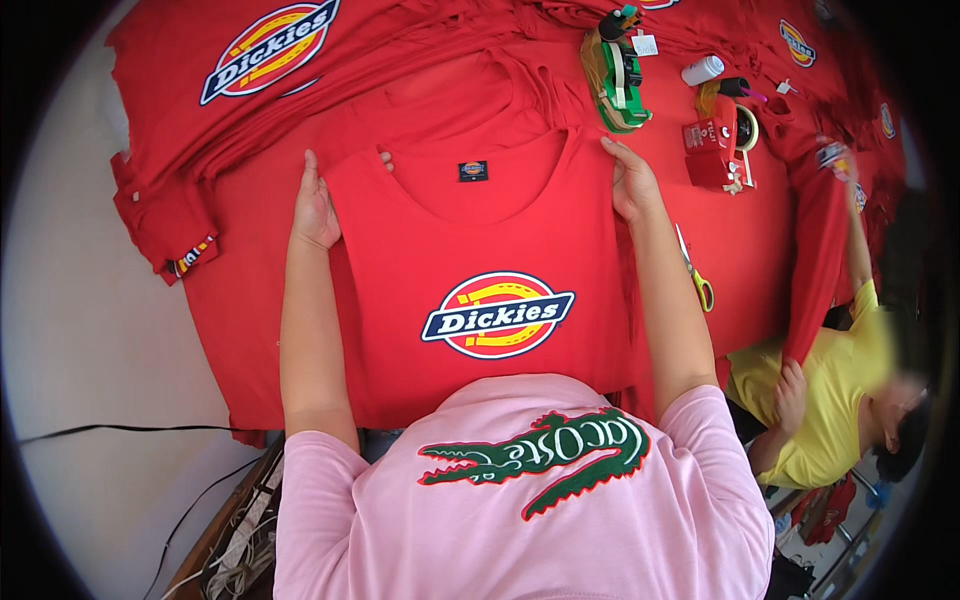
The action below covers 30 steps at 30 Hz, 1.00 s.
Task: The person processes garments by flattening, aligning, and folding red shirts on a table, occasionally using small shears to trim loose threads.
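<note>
A red shirt [480,240] with a wide scooped neck, a dark neck label [473,171] and a large oval print [498,315] lies spread in front of me. My left hand [318,207] holds its left shoulder edge, fingers passing beneath the cloth, with fingertips showing at the neckline and the thumb outside. My right hand [633,182] grips the right shoulder edge, its other fingers partly hidden under the fabric. The lower end of the shirt reaches my chest. Yellow-handled scissors [697,275] lie right of my right forearm.
More red garments [180,110] pile along the table's far side. At the back right stand a green tape dispenser [622,95], a red tape dispenser [712,155] and a white can-like cylinder [703,70]. A co-worker in yellow [825,400] holds a red garment [820,260] at the right.
</note>
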{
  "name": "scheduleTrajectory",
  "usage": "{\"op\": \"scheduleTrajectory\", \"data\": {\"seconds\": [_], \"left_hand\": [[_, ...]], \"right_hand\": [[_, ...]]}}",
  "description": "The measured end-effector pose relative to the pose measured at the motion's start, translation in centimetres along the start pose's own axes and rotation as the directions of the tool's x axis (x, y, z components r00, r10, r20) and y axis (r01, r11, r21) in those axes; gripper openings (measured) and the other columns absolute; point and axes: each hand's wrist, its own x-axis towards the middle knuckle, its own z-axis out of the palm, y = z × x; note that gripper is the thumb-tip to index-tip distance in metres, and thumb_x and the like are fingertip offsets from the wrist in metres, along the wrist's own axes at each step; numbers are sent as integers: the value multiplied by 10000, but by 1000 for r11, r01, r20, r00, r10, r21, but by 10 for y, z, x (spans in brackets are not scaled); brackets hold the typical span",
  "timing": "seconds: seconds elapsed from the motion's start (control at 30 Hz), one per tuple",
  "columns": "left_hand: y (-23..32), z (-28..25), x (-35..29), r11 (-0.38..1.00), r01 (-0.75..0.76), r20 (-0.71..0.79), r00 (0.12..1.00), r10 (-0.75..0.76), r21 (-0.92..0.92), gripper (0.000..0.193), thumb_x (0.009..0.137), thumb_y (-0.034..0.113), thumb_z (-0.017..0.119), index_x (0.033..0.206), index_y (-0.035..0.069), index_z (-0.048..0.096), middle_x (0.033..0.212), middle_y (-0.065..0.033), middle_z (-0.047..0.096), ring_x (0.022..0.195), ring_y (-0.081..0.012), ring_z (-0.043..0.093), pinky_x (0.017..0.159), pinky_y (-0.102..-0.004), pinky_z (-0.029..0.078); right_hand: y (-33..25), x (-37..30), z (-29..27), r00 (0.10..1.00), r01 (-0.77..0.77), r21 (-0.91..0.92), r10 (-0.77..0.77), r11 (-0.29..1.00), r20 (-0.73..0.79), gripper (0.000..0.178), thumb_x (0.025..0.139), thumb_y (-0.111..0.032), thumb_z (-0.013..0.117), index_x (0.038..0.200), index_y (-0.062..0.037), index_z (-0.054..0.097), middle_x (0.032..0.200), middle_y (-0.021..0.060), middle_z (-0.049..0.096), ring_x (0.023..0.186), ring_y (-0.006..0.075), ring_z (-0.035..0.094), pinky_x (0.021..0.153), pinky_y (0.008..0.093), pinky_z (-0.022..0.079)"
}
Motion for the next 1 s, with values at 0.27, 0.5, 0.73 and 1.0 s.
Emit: {"op": "scheduleTrajectory", "data": {"seconds": [0.27, 0.5, 0.73, 1.0], "left_hand": [[-48, -3, -86, 929, 263, -139, 962, -234, 260, 816, 1074, 678, 439, 1571, 32, 462, 1435, -111, 679, 1226, -219, 698, 1075, -375, 538], [-122, -74, -207, 845, 300, -246, 947, -207, 443, 285, 1043, 371, 700, 1175, 120, 671, 1063, 32, 712, 939, -94, 661, 905, -274, 511], [-147, -30, -219, -17, 6, -2, 972, 235, 1000, 332, 1037, 332, 671, 1152, 26, 611, 1014, -122, 650, 1075, -285, 594, 1087, -421, 388], [-77, -16, -221, -416, 5, 17, 999, 48, 909, 348, 947, 354, 759, 1035, 52, 611, 865, -100, 622, 927, -267, 621, 1201, -486, 269]], "right_hand": [[3, -91, -42, 947, -264, -348, 310, 899, 83, 365, 1033, -383, 676, 1252, -92, 702, 1247, 30, 758, 1108, 163, 705, 976, 324, 534], [34, -206, -53, 963, -132, -962, 262, 237, -67, 383, 912, -421, 826, 776, -103, 661, 724, -40, 517, 725, 85, 486, 684, 303, 398], [38, -223, -98, 917, 391, -814, 113, -430, 381, 442, 831, -509, 793, 789, -73, 732, 782, 147, 661, 948, 329, 621, 880, 470, 444], [0, -214, -136, 987, 147, -989, 60, 33, 149, 359, 842, -287, 907, 766, -30, 667, 759, 33, 529, 815, 160, 529, 766, 326, 419]]}}
